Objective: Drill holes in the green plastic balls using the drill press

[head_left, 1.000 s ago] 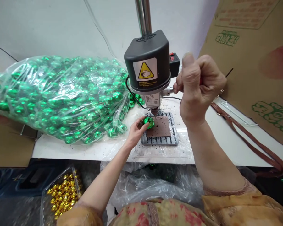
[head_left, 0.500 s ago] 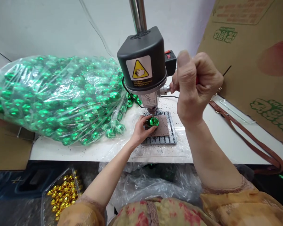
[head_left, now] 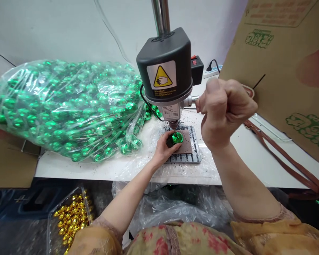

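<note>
Under the chuck of a black drill press (head_left: 164,63), my left hand (head_left: 164,148) pinches a shiny green ball (head_left: 177,137) between thumb and fingers. The ball rests on a brown board (head_left: 187,141) over the slotted grey base plate (head_left: 196,156), and the bit appears to meet its top. My right hand (head_left: 223,109) is closed at the outer end of the press's side lever (head_left: 192,100); the handle inside the fist is hidden.
A clear bag of green balls (head_left: 69,109) fills the table's left. Golden balls (head_left: 73,216) lie in a clear tray below. Cardboard (head_left: 287,71) and a brown strap (head_left: 284,156) are at right, a power strip (head_left: 212,72) behind, crumpled plastic (head_left: 175,209) in front.
My right fist has come down somewhat relative to the press, turning the lever. The whole view has shifted slightly. My left hand still holds the green ball under the bit.
</note>
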Demonstrator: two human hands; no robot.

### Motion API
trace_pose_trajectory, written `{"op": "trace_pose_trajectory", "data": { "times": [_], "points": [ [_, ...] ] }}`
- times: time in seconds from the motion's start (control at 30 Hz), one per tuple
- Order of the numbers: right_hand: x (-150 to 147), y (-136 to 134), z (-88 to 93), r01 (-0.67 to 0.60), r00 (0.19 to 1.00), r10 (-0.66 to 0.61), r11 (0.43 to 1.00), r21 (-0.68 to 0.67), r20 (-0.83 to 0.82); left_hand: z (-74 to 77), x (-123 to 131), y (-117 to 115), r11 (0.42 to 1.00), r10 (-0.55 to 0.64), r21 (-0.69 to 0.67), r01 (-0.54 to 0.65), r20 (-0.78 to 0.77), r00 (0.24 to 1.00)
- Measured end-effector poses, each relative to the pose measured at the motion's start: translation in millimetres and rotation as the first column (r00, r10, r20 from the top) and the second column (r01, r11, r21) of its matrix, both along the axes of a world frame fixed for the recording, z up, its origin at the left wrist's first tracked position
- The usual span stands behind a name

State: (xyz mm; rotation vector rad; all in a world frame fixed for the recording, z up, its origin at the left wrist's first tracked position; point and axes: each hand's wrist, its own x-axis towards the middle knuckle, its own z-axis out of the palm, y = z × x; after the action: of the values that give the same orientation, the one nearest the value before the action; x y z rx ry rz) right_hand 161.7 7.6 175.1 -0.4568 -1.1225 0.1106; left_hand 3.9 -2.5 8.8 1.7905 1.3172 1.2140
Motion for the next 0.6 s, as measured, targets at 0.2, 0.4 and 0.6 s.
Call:
{"op": "trace_pose_trajectory", "data": {
  "times": [0.2,0.4,0.6],
  "points": [
    [-2,2,-15.1,0.046,0.999,-0.045,0.995,0.093,-0.021,0.8,0,0,1.0,-0.016,-0.017,0.016,0.018,1.0],
    [-1,2,-18.5,-0.042,0.999,0.046,0.985,0.166,-0.022,-0.2,0,-1,1.0,-0.01,-0.016,0.01,0.005,1.0],
    [-1,0,-22.6,-0.015,0.999,0.017,0.995,0.099,-0.028,0.5,0,-1,1.0,-0.012,-0.011,0.012,0.014,1.0]
  ]
}}
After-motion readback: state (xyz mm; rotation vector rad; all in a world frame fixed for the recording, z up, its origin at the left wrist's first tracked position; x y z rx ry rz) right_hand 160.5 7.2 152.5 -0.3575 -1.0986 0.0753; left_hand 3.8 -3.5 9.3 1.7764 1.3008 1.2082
